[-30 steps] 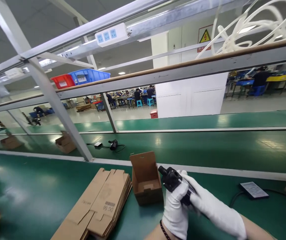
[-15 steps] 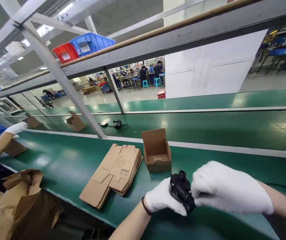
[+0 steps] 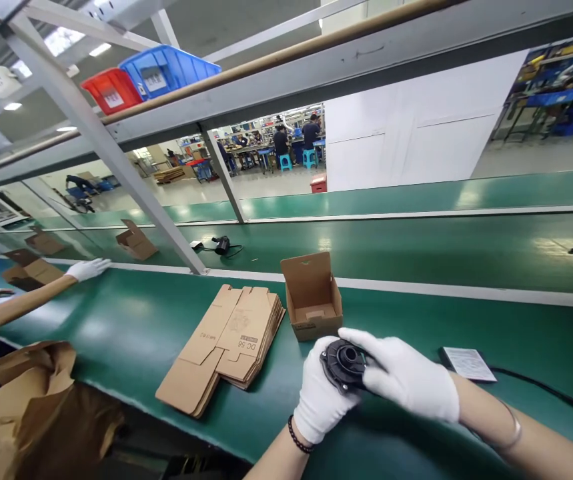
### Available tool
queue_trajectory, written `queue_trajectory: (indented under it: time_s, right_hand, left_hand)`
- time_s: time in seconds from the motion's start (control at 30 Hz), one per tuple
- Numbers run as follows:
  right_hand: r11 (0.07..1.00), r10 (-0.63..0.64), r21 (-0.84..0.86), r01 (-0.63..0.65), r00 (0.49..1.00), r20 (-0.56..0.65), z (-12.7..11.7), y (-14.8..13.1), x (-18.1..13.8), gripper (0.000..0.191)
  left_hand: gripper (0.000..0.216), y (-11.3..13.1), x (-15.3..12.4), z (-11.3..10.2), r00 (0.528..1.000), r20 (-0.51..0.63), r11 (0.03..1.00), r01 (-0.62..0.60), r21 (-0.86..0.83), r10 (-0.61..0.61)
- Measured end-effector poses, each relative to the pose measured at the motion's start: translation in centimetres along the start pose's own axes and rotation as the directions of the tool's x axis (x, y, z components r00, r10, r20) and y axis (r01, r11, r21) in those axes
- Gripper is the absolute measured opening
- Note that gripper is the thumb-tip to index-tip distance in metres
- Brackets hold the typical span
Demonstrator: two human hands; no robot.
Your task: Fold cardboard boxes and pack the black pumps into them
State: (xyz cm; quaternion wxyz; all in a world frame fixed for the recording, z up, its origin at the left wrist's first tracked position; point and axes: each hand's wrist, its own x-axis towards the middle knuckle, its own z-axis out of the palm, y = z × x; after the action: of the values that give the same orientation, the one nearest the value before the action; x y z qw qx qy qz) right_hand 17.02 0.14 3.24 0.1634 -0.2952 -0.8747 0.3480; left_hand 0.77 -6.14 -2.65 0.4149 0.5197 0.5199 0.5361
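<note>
My left hand (image 3: 322, 390), in a white glove, is closed around a small black pump (image 3: 345, 363) from the left and below. The pump's round face and central port are turned up toward me. My right hand (image 3: 406, 377), also gloved, grips the pump's right side, fingers curled over its edge. Just beyond my hands an open cardboard box (image 3: 315, 325) stands upright, its lid flap raised. Left of it lies a stack of flattened cardboard boxes (image 3: 226, 347). A flat labelled black block (image 3: 467, 364) with a cable rests on the bench to the right.
The green bench (image 3: 131, 333) has a pale ledge behind it, then a green belt (image 3: 441, 257) carrying another pump (image 3: 222, 245) and open boxes. A co-worker's gloved hand (image 3: 89, 269) reaches from the left. Overhead, a shelf bears red (image 3: 112, 91) and blue bins (image 3: 169, 70).
The pump has turned so its port faces me, and my right hand has moved left onto it. The labelled block now shows at right. The co-worker's hand has reached farther right.
</note>
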Motion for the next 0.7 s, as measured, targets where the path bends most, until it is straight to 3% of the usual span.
queue_trajectory:
  time_s: [0.1, 0.2, 0.3, 0.37, 0.43, 0.5, 0.6, 0.7]
  right_hand:
    - [0.976, 0.036, -0.215, -0.038, 0.999, -0.013, 1.0, -1.2, -0.3, 0.079]
    - [0.933, -0.010, -0.359, 0.003, 1.000, -0.019, 1.0, -1.5, -0.1, 0.074]
    - [0.938, -0.057, -0.347, 0.031, 0.996, -0.064, -0.7, -1.0, -0.1, 0.061]
    - [0.950, -0.044, -0.312, 0.010, 0.994, -0.104, -2.7, -0.6, 0.1, 0.055]
    - [0.948, -0.059, -0.317, 0.011, 0.988, -0.142, -4.8, -0.6, 0.9, 0.056]
    - [0.934, -0.088, -0.357, 0.028, 0.985, -0.152, -6.7, -1.0, 2.4, 0.059]
    - [0.878, -0.095, -0.478, 0.034, 0.990, -0.103, -8.3, -2.3, 5.7, 0.058]
    - [0.785, -0.042, -0.617, 0.049, 0.999, 0.026, -8.5, -3.7, 9.3, 0.057]
  left_hand:
    - [0.055, -0.4, -0.1, 0.4, 0.994, -0.105, 0.997, -0.041, -0.059, 0.034]
    - [0.064, -0.8, -0.1, -0.5, 0.980, -0.093, 0.983, -0.171, 0.061, 0.176]
    - [0.094, -1.3, 0.6, -3.9, 0.897, -0.053, 0.852, -0.397, 0.342, 0.439]
    - [0.125, -1.6, 2.0, -7.1, 0.865, -0.022, 0.793, -0.450, 0.411, 0.502]
    - [0.142, -1.6, 4.2, -10.0, 0.938, 0.006, 0.866, -0.321, 0.384, 0.346]
    - [0.152, -1.5, 6.8, -11.8, 0.975, 0.124, 0.917, -0.214, 0.335, 0.182]
    - [0.153, -1.1, 9.9, -12.1, 0.940, 0.318, 0.956, -0.201, 0.214, 0.126]
    - [0.139, -1.0, 11.1, -10.8, 0.903, 0.382, 0.958, -0.258, 0.121, 0.195]
